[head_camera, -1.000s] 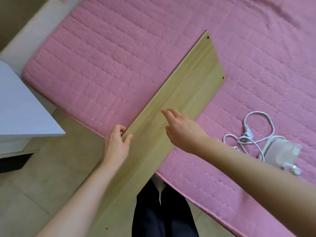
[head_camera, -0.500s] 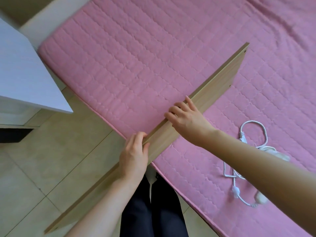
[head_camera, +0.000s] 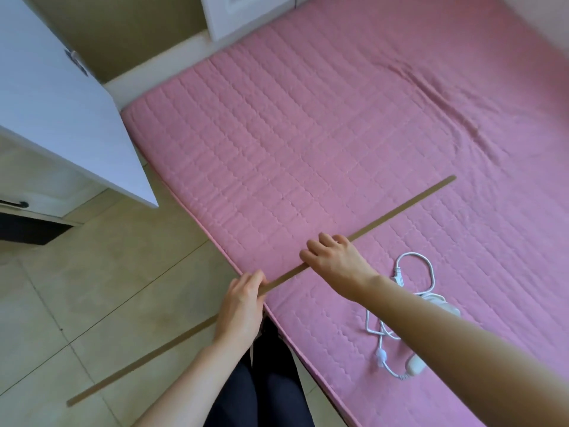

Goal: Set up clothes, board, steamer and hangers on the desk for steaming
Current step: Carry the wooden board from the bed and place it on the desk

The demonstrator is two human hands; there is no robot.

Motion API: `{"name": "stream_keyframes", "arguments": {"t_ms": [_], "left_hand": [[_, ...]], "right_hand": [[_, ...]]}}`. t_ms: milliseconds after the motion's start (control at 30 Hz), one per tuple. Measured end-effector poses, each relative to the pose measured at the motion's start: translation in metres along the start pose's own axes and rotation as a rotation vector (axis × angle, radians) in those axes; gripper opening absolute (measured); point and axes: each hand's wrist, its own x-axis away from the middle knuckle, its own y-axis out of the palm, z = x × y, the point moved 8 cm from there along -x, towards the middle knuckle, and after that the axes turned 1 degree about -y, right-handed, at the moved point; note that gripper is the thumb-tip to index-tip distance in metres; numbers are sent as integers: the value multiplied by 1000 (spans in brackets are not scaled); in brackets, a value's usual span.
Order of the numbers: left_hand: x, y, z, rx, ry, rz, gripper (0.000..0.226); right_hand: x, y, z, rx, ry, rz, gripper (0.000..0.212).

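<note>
— What does the board look like from your feed?

— I see the long light-wood board (head_camera: pixel 400 209) edge-on, a thin tan strip slanting over the pink quilted mattress (head_camera: pixel 308 134) and out above the tiled floor.

— And the hands?

— My left hand (head_camera: pixel 241 306) curls round its edge; my right hand (head_camera: pixel 335 257) grips it further up. Right of that hand, a white steamer with coiled cord (head_camera: pixel 431 298) lies on the mattress.

The board (head_camera: pixel 400 211) shows a matt, wood-look edge, the bed (head_camera: pixel 308 134) wears pink quilted cloth with stitched ridges, the steamer's cord (head_camera: pixel 431 272) looks like smooth white plastic, and the floor (head_camera: pixel 92 288) is smooth, faintly glossy tile.
</note>
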Motion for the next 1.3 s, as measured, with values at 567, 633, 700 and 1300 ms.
{"name": "stream_keyframes", "arguments": {"t_ms": [567,633,700,1300], "left_hand": [[111,-171,34,-70,112,305,22],[124,-186,34,-114,138,336,23],[135,-200,32,-150,150,360,24],[261,-322,-117,-177,16,588,27]], "right_hand": [[42,-143,-84,-318,-7,249,8],[40,-153,-97,-348,-40,248,5],[36,-161,-108,-374,-69,234,8],[-55,-222,-320,-344,-356,293,25]]}}
